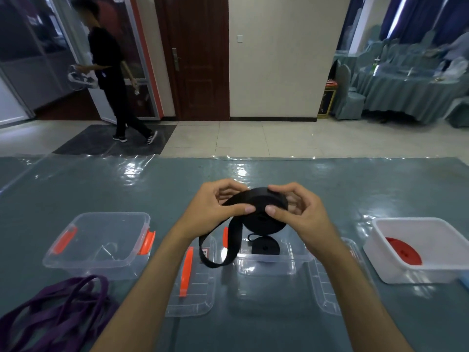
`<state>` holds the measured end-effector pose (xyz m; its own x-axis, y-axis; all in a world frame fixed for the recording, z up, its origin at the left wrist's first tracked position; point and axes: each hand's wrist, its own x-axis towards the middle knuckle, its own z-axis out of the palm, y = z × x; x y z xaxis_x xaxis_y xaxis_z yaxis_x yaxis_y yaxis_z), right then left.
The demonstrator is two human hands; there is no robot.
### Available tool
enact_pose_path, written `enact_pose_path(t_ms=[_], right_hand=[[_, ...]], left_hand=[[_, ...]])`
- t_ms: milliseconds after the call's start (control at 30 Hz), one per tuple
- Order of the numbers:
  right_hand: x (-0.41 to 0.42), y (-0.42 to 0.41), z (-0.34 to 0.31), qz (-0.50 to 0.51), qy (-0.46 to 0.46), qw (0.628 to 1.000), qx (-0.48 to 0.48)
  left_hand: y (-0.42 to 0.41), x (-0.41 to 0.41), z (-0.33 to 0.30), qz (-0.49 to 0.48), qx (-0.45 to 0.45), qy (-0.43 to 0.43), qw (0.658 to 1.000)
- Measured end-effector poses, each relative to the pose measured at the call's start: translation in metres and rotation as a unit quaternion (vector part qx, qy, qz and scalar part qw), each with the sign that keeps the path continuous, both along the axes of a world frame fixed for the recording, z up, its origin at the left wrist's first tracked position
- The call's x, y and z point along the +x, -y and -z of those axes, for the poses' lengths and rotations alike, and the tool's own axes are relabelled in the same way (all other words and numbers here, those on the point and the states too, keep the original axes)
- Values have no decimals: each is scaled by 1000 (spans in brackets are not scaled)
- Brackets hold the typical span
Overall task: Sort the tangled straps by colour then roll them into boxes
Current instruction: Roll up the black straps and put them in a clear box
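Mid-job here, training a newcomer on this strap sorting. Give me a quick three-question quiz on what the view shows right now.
1. True or false: the purple straps are already rolled.
2. Which box holds a finished red roll? A) left clear box B) middle clear box C) white box
3. What do the left hand and right hand hold between them?

Key: 1 false, they lie loose on the table. 2 C. 3 the black strap roll, its tail hanging loose.
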<state>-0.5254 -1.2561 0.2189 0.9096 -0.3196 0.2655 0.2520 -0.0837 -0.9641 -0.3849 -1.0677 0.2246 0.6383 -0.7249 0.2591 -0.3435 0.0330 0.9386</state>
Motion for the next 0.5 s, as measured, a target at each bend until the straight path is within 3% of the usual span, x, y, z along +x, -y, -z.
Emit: enact_pose_path(t_ms=[100, 200, 333, 400, 500], right_hand=[[-3, 11, -3, -89, -88, 992, -6], [-3, 25, -7, -130, -120, 981, -82], [0, 24, -1, -89, -78, 988, -98], [-1, 22, 5, -53, -59, 994, -75], [-6, 23, 14, 8, -40, 999, -27]], left_hand=[[0, -2, 4, -3, 0, -2, 1000], [4, -5, 11, 0, 6, -13, 1000], [11, -4, 18, -27, 21, -15, 999], [10, -3, 25, -61, 59, 15, 996], [0, -6, 47, -125, 98, -22, 987]])
